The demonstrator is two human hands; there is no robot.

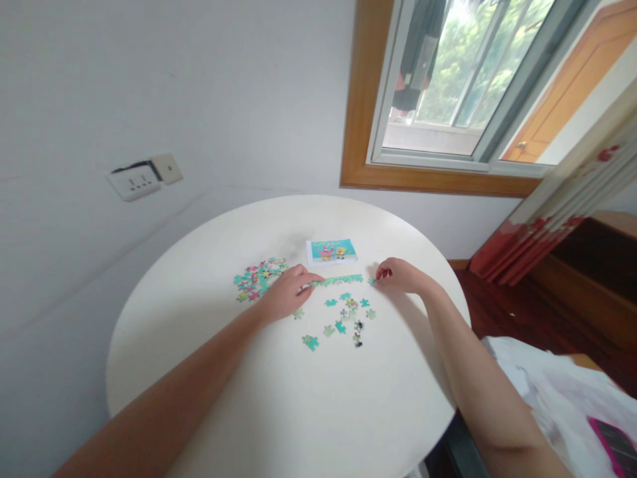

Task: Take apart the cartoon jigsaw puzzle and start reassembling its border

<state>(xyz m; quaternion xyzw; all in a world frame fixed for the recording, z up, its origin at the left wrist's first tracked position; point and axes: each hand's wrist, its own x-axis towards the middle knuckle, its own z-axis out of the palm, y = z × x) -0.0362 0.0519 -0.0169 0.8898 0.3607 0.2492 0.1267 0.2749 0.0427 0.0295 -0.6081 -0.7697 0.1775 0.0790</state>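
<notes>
A short strip of joined jigsaw pieces (343,280) lies on the round white table. At its left end is my left hand (288,293), the index finger and thumb closed around the strip's tip. Just off the strip's right end, my right hand (395,275) has its fingers pinched together on a small green jigsaw piece (372,282), partly covered by the fingertips. A gap separates that piece from the strip. Behind the strip lies a picture box (331,252) with cartoon figures on a turquoise ground. Several loose jigsaw pieces (340,326) are scattered in front of the strip.
A heap of mixed jigsaw pieces (256,279) lies left of the box, beside my left hand. The round table (209,372) stands near a wall with a socket (134,180) and a wood-framed window. At the lower right are white plastic (542,378) and a pink-edged dark object (617,445).
</notes>
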